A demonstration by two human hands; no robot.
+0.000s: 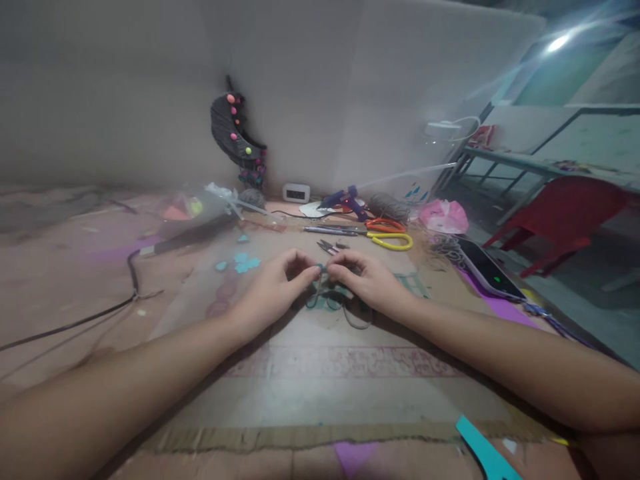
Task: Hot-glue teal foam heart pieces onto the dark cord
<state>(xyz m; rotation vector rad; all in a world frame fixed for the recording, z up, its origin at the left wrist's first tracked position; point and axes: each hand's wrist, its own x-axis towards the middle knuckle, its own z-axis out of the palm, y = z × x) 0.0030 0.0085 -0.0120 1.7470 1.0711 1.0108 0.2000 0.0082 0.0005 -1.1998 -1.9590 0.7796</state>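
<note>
My left hand and my right hand are close together over the cardboard work board, each with thumb and fingertips pinched. Between them runs a thin grey yarn, which hangs in loose loops below the fingers. A small teal bit shows at the fingertips, too blurred to name. Just beyond my hands lie small thread snips. Turquoise paper flower cut-outs rest to the left of my left hand.
Scissors with yellow and orange handles lie behind my hands. A glue gun, grey yarn and a small digital clock stand near the wall. A phone is at right, a turquoise strip in front.
</note>
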